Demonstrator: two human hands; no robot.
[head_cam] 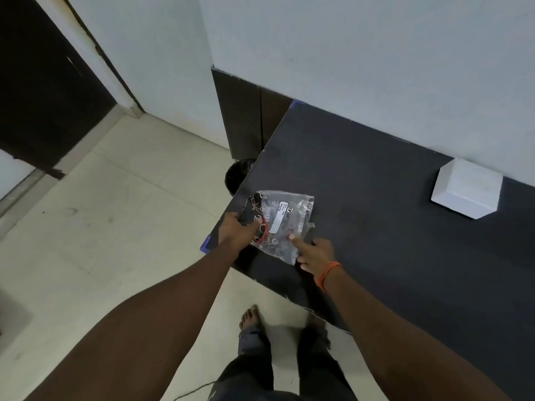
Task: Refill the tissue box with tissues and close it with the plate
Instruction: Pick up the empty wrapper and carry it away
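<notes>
A clear plastic packet (pixel 285 218) with a white label and dark, red-trimmed contents lies at the near left corner of the dark table (pixel 390 227). My left hand (pixel 238 231) grips the packet's left end at the table edge. My right hand (pixel 314 253) rests on its near right corner, the index finger pressing on the plastic. A white box (pixel 466 188), closed as far as I can see, stands far right by the wall, well apart from both hands. No plate is in view.
A black waste bin (pixel 237 175) stands on the floor just left of the table, partly hidden under its edge. A dark door (pixel 43 91) is at far left. My bare foot (pixel 250 316) is on the light tiled floor (pixel 115 227).
</notes>
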